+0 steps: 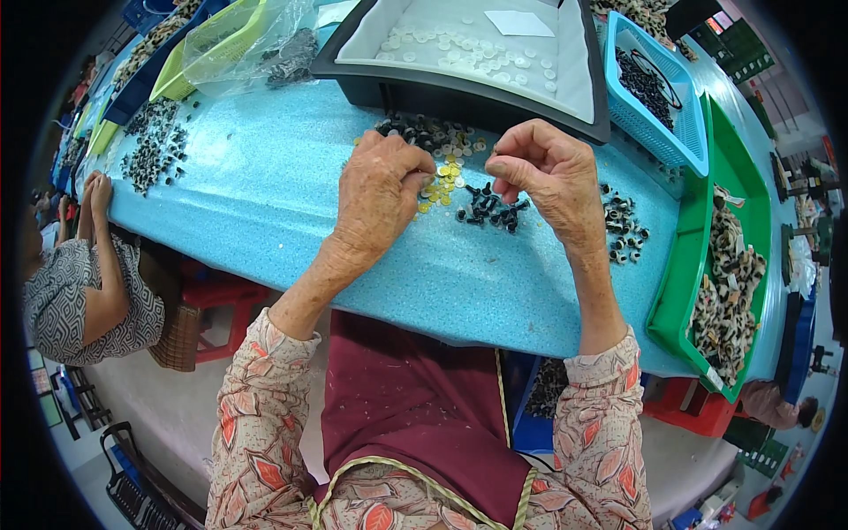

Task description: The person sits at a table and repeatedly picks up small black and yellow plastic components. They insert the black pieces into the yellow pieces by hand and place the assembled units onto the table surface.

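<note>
My left hand [375, 190] is closed, thumb against curled fingers, beside a small pile of yellow discs [449, 170] on the table. Whatever it may hold is hidden. Opposite it, my right hand [552, 177] pinches thumb and forefinger together above the table; a tiny thing seems to sit at the fingertips, too small to name. Between the hands lie small black stemmed pieces [493, 210]. Behind the yellow discs are whitish discs [458, 140] and more black pieces [415, 132]. Black-and-white pieces [624, 231] are scattered right of my right wrist.
A black tray [468, 88] lined in white, holding pale discs, stands behind my hands. At right are a blue basket [676, 146] and a green tray [671, 296] of mottled furry pieces. Dark pieces [155, 155] lie far left, near a seated person [93, 291].
</note>
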`<state>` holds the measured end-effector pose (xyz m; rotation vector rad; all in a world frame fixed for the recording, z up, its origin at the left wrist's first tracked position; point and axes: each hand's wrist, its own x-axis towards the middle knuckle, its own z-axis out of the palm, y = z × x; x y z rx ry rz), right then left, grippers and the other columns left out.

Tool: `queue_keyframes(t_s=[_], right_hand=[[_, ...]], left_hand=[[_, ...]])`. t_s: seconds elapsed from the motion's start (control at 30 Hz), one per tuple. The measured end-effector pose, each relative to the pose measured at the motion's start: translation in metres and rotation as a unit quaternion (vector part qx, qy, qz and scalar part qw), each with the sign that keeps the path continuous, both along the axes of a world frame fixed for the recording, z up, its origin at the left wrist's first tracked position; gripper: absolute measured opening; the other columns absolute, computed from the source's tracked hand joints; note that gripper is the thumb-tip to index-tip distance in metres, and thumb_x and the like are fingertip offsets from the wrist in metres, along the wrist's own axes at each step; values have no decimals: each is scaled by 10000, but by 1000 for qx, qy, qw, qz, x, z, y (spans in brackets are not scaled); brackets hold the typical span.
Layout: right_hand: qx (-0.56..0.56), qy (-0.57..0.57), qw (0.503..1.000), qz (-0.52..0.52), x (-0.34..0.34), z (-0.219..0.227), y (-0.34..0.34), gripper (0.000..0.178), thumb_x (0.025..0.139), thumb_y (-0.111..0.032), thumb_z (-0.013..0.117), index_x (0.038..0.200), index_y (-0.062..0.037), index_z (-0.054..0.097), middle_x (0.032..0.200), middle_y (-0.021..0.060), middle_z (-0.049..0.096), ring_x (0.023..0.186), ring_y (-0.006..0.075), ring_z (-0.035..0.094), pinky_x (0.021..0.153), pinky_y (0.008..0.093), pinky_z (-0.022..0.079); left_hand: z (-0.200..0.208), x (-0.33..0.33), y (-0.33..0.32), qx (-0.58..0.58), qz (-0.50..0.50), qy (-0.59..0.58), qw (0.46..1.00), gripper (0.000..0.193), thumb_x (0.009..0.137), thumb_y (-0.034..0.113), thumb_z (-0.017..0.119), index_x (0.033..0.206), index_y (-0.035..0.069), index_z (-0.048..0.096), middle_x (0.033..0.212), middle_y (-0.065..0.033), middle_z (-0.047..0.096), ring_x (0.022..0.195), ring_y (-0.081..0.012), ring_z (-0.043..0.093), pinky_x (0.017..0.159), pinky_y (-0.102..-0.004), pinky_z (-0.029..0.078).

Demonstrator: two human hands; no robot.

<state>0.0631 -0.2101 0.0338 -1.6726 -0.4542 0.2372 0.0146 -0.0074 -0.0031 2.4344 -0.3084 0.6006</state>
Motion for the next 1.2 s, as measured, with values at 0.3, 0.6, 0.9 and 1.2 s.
queue_keyframes(t_s=[0.3,0.6,0.9,1.2], right_hand=[[35,26,999,-8,2,-18,-9,123,805,-89,717,898,-21,678,693,40,654,570,75,612,502,194,519],[60,38,997,-18,4,-17,-11,131,827,-32,669,954,-1,676,809,93,684,696,124,666,591,236,568],[223,138,965,13,-3,-23,0,135,866,-61,652,971,21,639,833,114,678,696,132,657,583,231,559],[190,139,971,38,-8,-27,10,148,851,-82,678,952,22,649,778,62,649,668,104,626,589,236,554]], left_hand=[[-2,9,-15,20,-7,9,1000,167,617,76,781,751,74,680,728,-27,590,738,-221,503,674,-355,427],[-7,14,-15,0,-6,3,1000,89,673,52,739,733,56,672,724,-30,602,724,-214,523,664,-344,435],[4,11,-5,-455,-89,223,858,128,814,153,711,865,39,681,800,-6,639,742,-80,561,698,-216,445],[1,10,-5,-532,-134,256,796,152,836,169,701,892,34,656,833,14,612,762,-68,523,702,-216,428]])
